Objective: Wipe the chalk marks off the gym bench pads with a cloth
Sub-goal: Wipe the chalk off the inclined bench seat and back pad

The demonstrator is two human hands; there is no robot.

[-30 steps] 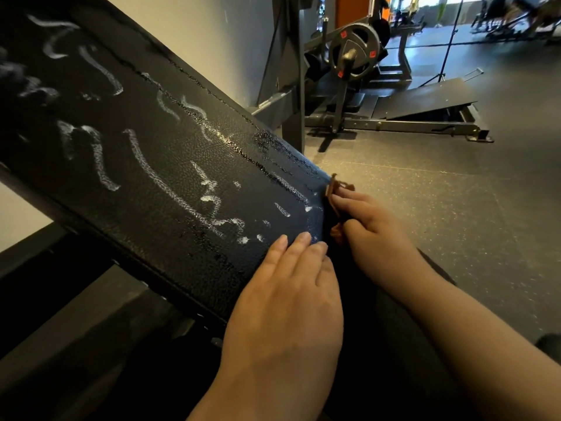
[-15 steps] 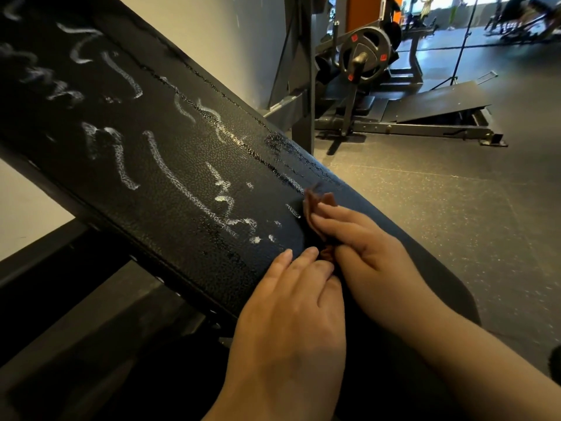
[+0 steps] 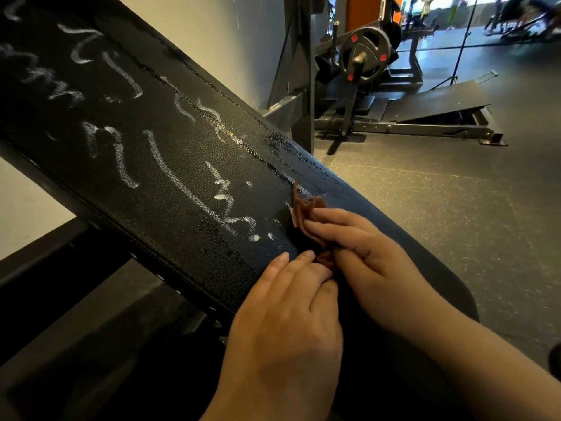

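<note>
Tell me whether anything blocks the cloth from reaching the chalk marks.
Nothing visible does. The cloth, held by the right hand, lies on the pad beside the nearest chalk marks; the left hand rests lower down, off that path.

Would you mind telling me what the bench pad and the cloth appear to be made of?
The bench pad looks like black vinyl or faux leather: pebbled grain, glossy highlights. The cloth seems soft brown fabric, matte and crumpled into folds.

Most of the brown cloth [image 3: 305,208] lies hidden under the right hand [image 3: 373,253], the bench pad [image 3: 170,208] and its chalk marks [image 3: 165,165] run off the top-left edge, both forearms [image 3: 501,375] are cut by the lower edges, and the far gym figures [image 3: 516,13] are too blurred to tell.
</note>
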